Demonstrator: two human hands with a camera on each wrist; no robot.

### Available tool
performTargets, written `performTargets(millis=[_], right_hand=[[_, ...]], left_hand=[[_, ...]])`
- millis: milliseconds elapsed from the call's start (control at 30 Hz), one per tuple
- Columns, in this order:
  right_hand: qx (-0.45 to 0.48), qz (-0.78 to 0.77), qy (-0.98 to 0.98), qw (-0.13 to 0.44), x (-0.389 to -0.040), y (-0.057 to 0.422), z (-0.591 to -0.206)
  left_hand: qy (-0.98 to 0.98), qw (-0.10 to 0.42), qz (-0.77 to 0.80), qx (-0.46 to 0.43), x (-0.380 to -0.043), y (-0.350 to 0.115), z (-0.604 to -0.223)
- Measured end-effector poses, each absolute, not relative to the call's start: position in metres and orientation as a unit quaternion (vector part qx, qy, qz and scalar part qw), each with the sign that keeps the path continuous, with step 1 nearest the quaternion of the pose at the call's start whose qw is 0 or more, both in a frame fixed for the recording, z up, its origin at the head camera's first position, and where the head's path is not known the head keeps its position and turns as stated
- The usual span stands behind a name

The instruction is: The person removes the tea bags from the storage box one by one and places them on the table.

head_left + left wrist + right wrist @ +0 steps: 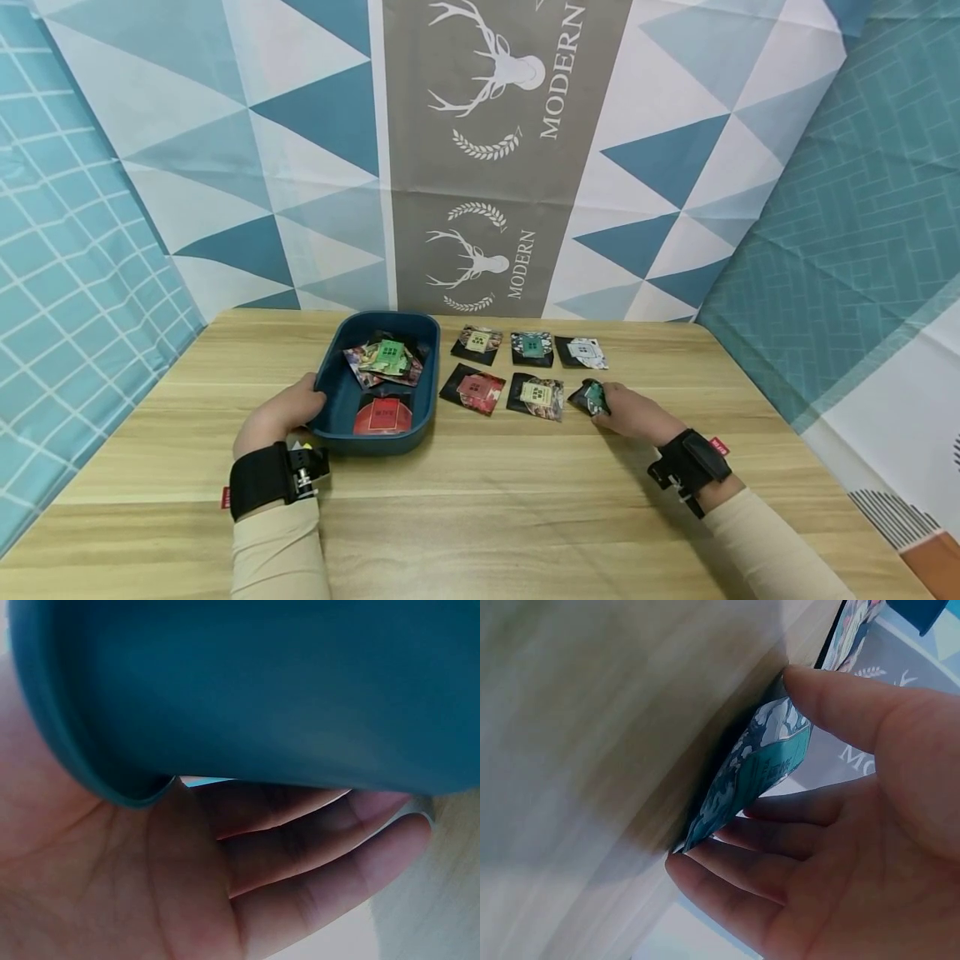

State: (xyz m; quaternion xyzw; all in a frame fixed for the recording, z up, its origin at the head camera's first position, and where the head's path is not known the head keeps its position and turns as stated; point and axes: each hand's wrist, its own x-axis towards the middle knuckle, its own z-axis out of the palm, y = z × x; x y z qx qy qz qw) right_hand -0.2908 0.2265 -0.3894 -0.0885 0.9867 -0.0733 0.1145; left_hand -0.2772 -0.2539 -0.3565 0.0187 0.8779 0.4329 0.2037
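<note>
Teal-labelled packet [769, 761], "MODERN" backdrop [495, 179] behind

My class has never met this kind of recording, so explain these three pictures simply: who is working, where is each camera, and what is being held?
There is no machine here: a person works with two bare hands. The wide picture comes from a camera worn on the head, looking forward and down. The two close-ups come from cameras worn on the wrists: the left one shows mostly blue tub, the right one a small packet with a teal label.

On the wooden table, five other packets lie flat, three behind and two in front. The tub beside them holds several more packets.

The left hand holds the tub by its side, and the right hand pinches the teal-labelled packet.
</note>
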Motion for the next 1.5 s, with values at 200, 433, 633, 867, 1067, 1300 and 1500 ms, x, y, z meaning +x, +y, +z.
performTargets(millis=[200,433,633,867,1067,1300,1500], right_hand=[[-0.091,-0.084,0.985,0.118,-0.293,0.230,-0.388],[-0.114,-0.090,0.987,0.069,-0.292,0.217,-0.372],[-0.158,-0.084,0.984,0.024,-0.290,0.183,-0.356],[-0.220,-0.072,0.973,0.003,-0.286,0.133,-0.347],[-0.300,-0.047,0.952,-0.045,-0.286,0.091,-0.348],[-0.365,-0.036,0.926,-0.095,-0.285,0.052,-0.344],[-0.386,-0.007,0.916,-0.111,-0.281,0.028,-0.342]], left_hand=[[0.886,0.194,0.421,0.024,-0.278,-0.254,-0.356],[0.886,0.190,0.421,0.030,-0.278,-0.253,-0.352],[0.882,0.189,0.431,0.029,-0.278,-0.253,-0.351],[0.883,0.184,0.430,0.021,-0.279,-0.254,-0.355],[0.879,0.189,0.436,0.028,-0.283,-0.259,-0.365],[0.878,0.187,0.440,0.028,-0.283,-0.261,-0.370],[0.882,0.182,0.435,0.016,-0.275,-0.255,-0.361]])
